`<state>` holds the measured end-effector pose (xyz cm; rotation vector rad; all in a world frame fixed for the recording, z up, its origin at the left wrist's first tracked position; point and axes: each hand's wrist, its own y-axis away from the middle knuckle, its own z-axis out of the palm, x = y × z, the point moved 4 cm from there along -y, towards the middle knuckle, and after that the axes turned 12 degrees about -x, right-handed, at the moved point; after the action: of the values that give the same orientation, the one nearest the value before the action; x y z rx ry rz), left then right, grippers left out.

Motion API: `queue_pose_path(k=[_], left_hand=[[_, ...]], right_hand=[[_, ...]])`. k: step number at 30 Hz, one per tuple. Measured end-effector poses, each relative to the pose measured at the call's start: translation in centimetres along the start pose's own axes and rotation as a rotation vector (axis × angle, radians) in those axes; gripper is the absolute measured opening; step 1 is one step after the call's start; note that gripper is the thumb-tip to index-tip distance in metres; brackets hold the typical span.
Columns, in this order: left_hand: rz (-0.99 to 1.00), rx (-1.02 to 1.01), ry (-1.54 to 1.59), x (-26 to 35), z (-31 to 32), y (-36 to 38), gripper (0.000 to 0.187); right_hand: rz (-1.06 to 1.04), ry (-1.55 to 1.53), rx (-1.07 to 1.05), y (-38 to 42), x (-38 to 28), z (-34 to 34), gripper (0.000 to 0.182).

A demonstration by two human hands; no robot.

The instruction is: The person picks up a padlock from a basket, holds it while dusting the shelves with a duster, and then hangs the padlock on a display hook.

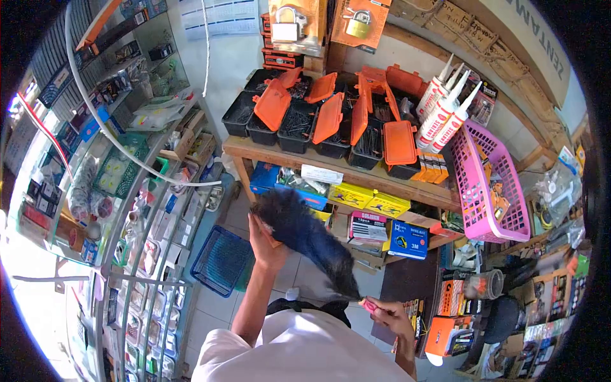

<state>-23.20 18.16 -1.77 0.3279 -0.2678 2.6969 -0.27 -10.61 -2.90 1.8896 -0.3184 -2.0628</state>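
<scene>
A feather duster [312,242] with dark, bushy feathers stretches diagonally across the middle, in front of my body. Its pink handle end [368,305] is gripped in my right hand [391,316], fingers closed round it. My left hand [268,249] is raised at the duster's far end, its fingers partly behind the feathers. A small orange piece [273,240] shows against that palm, and the feathers cover the rest of it. Above, on the wooden shelf, stand black bins [296,130] of nails or screws with orange lids [401,143], several tilted up.
White sealant tubes [442,121] and a pink basket [493,191] stand at the shelf's right. Boxes, including a blue one [408,240], fill the level below. A blue basket [219,261] sits on the floor beside the glass display case [137,254]. Padlocks [358,24] hang above.
</scene>
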Motion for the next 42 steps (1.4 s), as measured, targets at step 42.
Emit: queue_pose_path(k=[42], left_hand=[[-0.014,-0.055,0.062,-0.7,3.5,-1.2,0.071]], right_hand=[[-0.089,-0.074,0.026,1.6,1.4,-3.8,0.041]])
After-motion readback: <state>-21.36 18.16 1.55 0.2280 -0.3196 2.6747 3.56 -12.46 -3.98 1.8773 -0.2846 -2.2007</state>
